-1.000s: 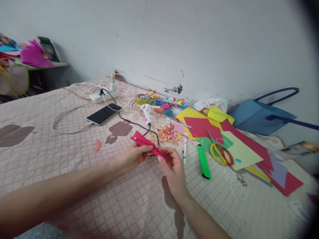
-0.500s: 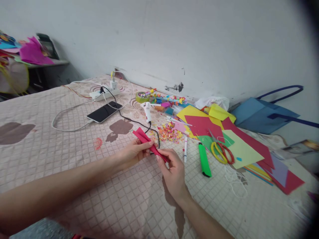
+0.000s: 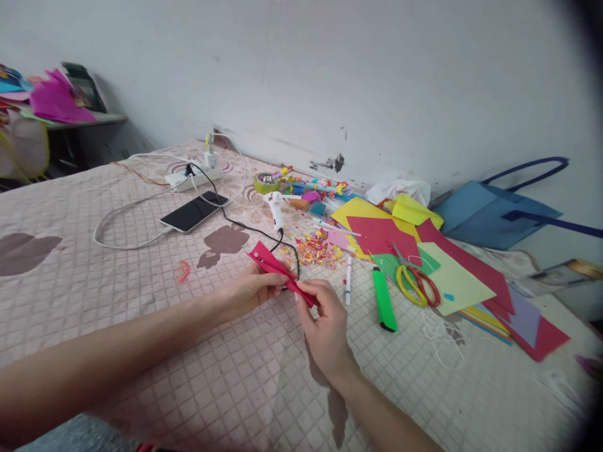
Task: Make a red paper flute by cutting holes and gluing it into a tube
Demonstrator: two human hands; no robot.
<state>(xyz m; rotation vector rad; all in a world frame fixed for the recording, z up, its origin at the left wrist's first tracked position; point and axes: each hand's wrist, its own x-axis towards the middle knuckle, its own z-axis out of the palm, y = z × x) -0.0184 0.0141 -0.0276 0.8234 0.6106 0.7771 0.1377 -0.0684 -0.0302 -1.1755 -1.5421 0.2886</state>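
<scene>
A narrow strip of folded red paper (image 3: pixel 266 260) is held slantwise above the table, its upper left end flaring a little. My left hand (image 3: pixel 264 285) pinches it near the middle, thumb on top. Lower down, my right hand (image 3: pixel 326 323) grips the other end between thumb and fingers. Just behind the paper lie a white glue gun (image 3: pixel 275 212) with a black cord and a scatter of small coloured paper bits (image 3: pixel 320 250). To the right of my right hand are a white marker (image 3: pixel 348 280) and a green box cutter (image 3: pixel 385 301).
Scissors (image 3: pixel 418 284) with yellow and red handles lie by coloured paper sheets (image 3: pixel 466 276). White string (image 3: pixel 443 336) is near them. A blue bag (image 3: pixel 494 210) leans at the wall. Left are a phone (image 3: pixel 193 212), a power strip (image 3: pixel 195 177) and loose cables; tape (image 3: pixel 266 182) sits behind.
The red paper has turned or opened slightly at its upper left end, showing more of its surface. Both hands keep nearly the same place and grip. The whole view has shifted a little.
</scene>
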